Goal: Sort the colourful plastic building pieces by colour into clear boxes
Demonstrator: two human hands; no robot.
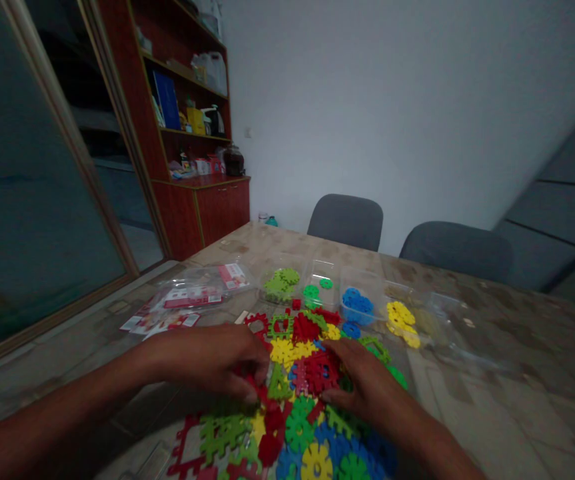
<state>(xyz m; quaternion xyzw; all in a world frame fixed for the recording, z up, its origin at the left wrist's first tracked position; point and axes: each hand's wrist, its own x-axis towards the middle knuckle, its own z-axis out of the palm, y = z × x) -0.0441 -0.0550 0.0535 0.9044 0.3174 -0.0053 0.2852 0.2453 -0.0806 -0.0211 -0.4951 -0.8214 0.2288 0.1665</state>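
Note:
A heap of plastic interlocking building pieces lies before me in red, yellow, green and blue. My left hand (230, 357) is at the heap's left side, fingers curled down and thumb close to them. Some red shows by its fingertips, but what they hold, if anything, is hidden. On the other side, my right hand (367, 377) reaches in with thumb and fingers apart. Red gear-shaped pieces (321, 372) lie beside its fingertips. Nearer to me are a green gear piece (300, 423), a yellow gear piece (316, 461) and a light green toothed square (224, 433).
Behind the heap stand clear plastic boxes holding light green pieces (281, 285), green pieces (312, 295), blue pieces (357, 305) and yellow pieces (401, 317). Clear bags with red labels (193, 297) lie at the left. Two grey chairs (347, 220) stand beyond the table (507, 393).

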